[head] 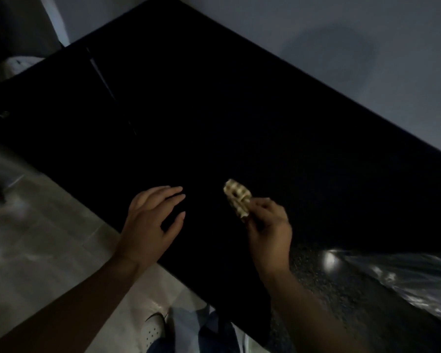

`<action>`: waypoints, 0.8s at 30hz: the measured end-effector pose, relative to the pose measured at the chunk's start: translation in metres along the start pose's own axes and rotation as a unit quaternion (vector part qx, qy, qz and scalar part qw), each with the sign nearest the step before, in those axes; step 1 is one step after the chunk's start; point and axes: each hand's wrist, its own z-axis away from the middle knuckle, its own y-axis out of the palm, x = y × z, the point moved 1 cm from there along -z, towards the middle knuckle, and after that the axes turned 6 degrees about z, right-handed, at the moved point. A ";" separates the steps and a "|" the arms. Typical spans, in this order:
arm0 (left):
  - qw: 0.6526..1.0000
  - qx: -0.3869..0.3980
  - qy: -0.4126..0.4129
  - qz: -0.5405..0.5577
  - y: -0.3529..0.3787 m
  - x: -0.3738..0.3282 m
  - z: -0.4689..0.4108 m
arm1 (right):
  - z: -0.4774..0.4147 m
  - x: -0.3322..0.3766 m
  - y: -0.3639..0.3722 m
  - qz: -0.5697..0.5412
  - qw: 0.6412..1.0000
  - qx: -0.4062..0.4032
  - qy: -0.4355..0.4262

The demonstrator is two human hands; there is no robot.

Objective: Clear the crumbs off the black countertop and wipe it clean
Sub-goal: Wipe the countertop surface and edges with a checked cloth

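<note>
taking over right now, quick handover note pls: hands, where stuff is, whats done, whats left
Left hand: open, fingers straight, at the black countertop's near edge; contact unclear.
Right hand: pinches a pale grid-patterned piece above the countertop; cloth or food, cannot tell.
Clear plastic bag: on the right.
Done: no loose crumbs show, but the picture is too dim to be sure.
Left: probably deal with the piece, then wipe the whole top.
</note>
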 end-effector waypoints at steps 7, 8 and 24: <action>1.000 -0.001 0.020 -0.004 -0.002 -0.002 -0.003 | -0.006 0.003 -0.013 -0.016 0.995 -0.050 0.081; 1.000 -0.002 0.021 -0.003 -0.003 -0.003 -0.002 | -0.002 0.005 -0.010 0.009 0.996 -0.052 0.077; 0.990 0.115 0.070 -0.052 -0.048 0.025 0.032 | 0.129 0.046 0.033 0.033 0.999 -0.026 0.019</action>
